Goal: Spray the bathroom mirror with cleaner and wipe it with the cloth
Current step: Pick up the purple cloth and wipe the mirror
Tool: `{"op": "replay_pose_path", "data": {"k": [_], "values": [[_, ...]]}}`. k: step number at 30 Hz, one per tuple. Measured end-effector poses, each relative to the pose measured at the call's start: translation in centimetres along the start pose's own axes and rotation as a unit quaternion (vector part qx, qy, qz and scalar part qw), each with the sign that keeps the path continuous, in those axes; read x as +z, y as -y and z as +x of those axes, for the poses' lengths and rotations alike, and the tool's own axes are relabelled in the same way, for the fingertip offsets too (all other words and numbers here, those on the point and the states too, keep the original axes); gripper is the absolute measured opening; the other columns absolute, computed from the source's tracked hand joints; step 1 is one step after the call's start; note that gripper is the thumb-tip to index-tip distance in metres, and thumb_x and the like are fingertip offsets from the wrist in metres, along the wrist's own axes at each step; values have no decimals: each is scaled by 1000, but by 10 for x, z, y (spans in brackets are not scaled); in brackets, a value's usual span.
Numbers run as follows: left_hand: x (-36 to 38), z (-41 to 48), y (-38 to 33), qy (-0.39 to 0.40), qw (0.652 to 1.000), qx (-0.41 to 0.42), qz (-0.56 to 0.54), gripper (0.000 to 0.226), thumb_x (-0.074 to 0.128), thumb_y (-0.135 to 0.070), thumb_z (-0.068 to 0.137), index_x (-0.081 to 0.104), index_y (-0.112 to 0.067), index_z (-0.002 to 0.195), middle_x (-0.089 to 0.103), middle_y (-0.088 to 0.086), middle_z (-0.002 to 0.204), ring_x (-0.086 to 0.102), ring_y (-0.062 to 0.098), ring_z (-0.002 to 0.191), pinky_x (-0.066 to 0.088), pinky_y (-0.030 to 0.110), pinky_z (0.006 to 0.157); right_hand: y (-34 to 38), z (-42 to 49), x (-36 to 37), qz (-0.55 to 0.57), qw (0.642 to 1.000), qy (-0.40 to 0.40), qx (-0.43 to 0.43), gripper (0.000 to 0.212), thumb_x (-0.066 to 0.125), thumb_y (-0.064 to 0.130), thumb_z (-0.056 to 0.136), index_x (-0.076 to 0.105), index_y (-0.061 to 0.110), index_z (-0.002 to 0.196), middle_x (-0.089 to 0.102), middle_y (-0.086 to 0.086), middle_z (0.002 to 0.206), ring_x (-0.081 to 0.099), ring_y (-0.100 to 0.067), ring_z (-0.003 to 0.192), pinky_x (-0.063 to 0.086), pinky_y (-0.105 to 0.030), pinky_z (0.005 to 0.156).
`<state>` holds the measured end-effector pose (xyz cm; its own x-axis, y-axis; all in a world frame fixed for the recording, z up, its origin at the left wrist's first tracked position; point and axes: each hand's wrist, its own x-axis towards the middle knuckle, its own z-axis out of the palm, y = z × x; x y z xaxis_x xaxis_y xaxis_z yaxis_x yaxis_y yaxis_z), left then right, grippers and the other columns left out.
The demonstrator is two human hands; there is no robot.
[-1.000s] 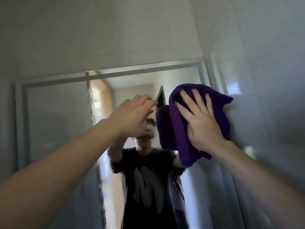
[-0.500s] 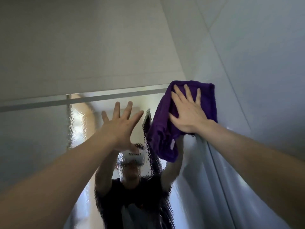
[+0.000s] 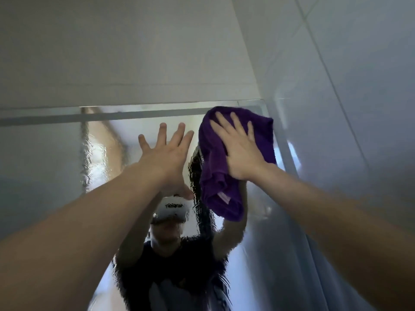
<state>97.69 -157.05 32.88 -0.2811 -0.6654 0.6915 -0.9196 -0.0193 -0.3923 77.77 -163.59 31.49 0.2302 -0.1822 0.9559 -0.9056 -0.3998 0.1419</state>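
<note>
- We judge the wiping step to be in hand: our right hand (image 3: 241,151) presses the purple cloth (image 3: 215,189) flat against the mirror (image 3: 49,171) at its top right corner, fingers (image 3: 238,125) straight and spread, not curled round it.
- Our left hand (image 3: 165,158) is raised just beside it, splayed wide and holding nothing; whether it touches the glass we cannot tell.
- Rippled wet streaks (image 3: 197,221) run below the cloth, so next we likely need a firm sweep down and leftward across them.
- No spray bottle or other container shows.
</note>
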Motion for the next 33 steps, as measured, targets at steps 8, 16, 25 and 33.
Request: {"op": "replay_pose_path", "data": {"k": [8,16,25,33], "values": [[0,-3,-3,1,1000,0,-10,155,86,-72,60,-23,-24,161,-33,-3,168,-27,39,155,1,76,119,-4,-130,5,7,979,174,-106,81,54,29,93,9,34,160,-17,17,166,-28,-19,152,-20,-44,119],[0,-2,-4,-1,1000,2,-6,156,88,-70,59,-21,-24,161,-31,-3,169,-24,41,156,6,77,119,-52,-119,-17,-28,983,173,48,94,59,11,92,-4,20,161,-18,7,167,-21,-22,154,0,-49,127],[9,1,-1,-20,1000,7,3,154,85,-72,60,-22,-25,161,-32,-2,169,-25,40,156,6,76,120,-56,10,-24,20,991,35,129,78,55,17,96,12,17,161,2,-6,171,0,-38,155,9,-62,123],[2,-1,-1,-4,1000,13,19,158,81,-76,62,-28,-17,158,-34,-2,168,-25,40,156,7,75,120,-7,38,-15,14,996,5,92,72,42,19,93,17,25,160,4,1,171,-2,-33,156,1,-66,121]]}}
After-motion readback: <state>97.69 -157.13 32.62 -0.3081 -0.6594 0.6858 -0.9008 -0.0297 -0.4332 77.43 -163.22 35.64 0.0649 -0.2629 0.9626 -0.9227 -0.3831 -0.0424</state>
